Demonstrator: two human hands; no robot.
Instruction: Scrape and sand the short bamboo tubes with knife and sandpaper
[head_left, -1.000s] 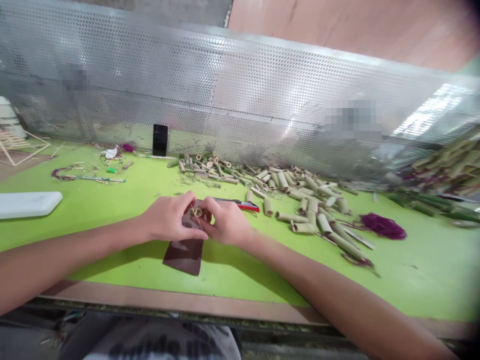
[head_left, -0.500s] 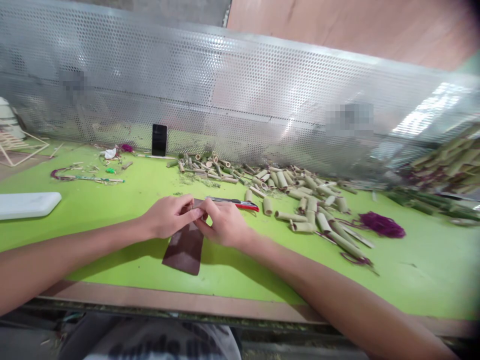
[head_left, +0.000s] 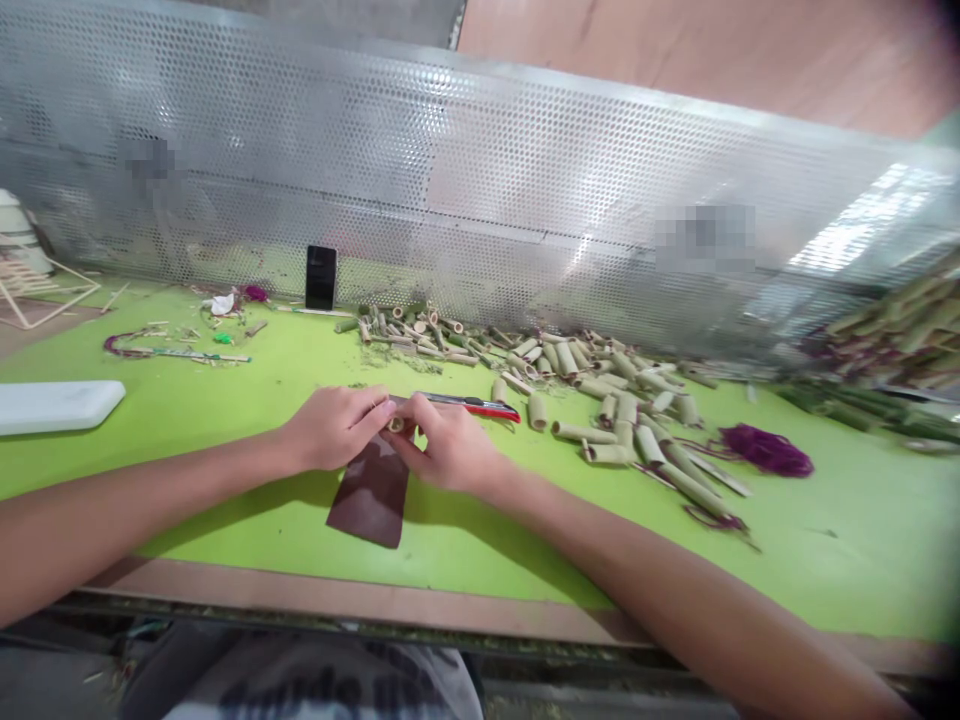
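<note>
Grey garment [head_left: 322,690], nearest us: dark lettering, too blurred to read. Brown abrasive sheet [head_left: 369,500] lies flat on the green table [head_left: 225,400], long axis running away from us, far end leaning slightly right. Over its far end, our left hand [head_left: 330,428] and right hand [head_left: 450,445] pinch one short bamboo stub [head_left: 395,424] between closed fingertips; its axis is too small to tell. Beyond: red-handled cutter [head_left: 472,404] lying left-right, loose bamboo tubes [head_left: 600,400], purple thread [head_left: 765,450], black phone [head_left: 320,278] upright against the perforated metal screen [head_left: 487,200].
</note>
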